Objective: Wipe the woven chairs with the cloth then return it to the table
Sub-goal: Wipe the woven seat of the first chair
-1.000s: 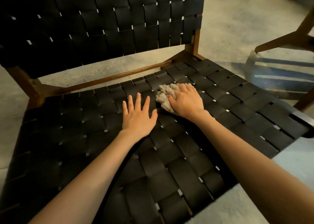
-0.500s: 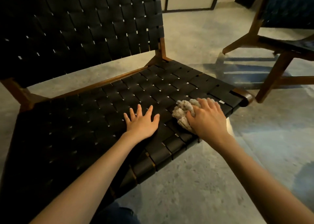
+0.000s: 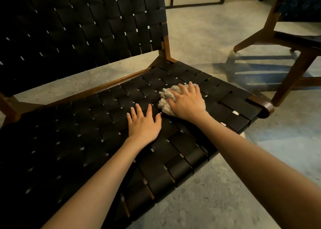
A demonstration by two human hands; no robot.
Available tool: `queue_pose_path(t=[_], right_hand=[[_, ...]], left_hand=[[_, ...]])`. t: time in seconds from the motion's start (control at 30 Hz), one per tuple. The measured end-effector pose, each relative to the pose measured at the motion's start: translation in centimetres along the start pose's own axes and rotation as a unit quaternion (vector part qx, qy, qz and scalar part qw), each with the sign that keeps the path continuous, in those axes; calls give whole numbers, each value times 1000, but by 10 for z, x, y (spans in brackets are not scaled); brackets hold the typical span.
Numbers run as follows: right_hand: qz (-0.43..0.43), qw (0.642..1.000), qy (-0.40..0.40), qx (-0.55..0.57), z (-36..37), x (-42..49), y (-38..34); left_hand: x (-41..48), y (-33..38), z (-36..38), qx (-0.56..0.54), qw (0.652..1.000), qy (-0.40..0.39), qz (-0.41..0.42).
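While your right hand [image 3: 188,103] presses the crumpled beige knitted cloth [image 3: 165,100] onto the seat of the black strap-woven chair with a brown wooden frame [image 3: 86,133], its fingers curl over the bundle and grip it (the frayed folds stick out on your thumb side). The cloth lies on the right half of the seat, in from the rounded front corner. Your left hand [image 3: 144,122] lies flat on the straps just beside the cloth, 4 fingers and thumb spread straight, holding nothing. The chair stands on a pale speckled concrete floor [image 3: 208,37]. A 2nd dark wooden-legged chair [image 3: 295,42] stands off to your right, apart from this one; only its legs and part of its seat show.
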State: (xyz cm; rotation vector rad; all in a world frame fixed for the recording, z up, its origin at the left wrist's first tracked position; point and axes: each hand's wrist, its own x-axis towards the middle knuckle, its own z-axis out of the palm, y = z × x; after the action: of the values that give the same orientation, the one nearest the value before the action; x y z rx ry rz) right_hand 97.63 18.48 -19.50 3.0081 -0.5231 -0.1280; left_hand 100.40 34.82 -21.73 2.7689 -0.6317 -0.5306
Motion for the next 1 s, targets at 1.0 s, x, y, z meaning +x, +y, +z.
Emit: queue_pose_path(t=[1.0], right_hand=[[78,995,67,-1,-11,67,28]], left_hand=[[36,-21,6,-7,998,40,39]])
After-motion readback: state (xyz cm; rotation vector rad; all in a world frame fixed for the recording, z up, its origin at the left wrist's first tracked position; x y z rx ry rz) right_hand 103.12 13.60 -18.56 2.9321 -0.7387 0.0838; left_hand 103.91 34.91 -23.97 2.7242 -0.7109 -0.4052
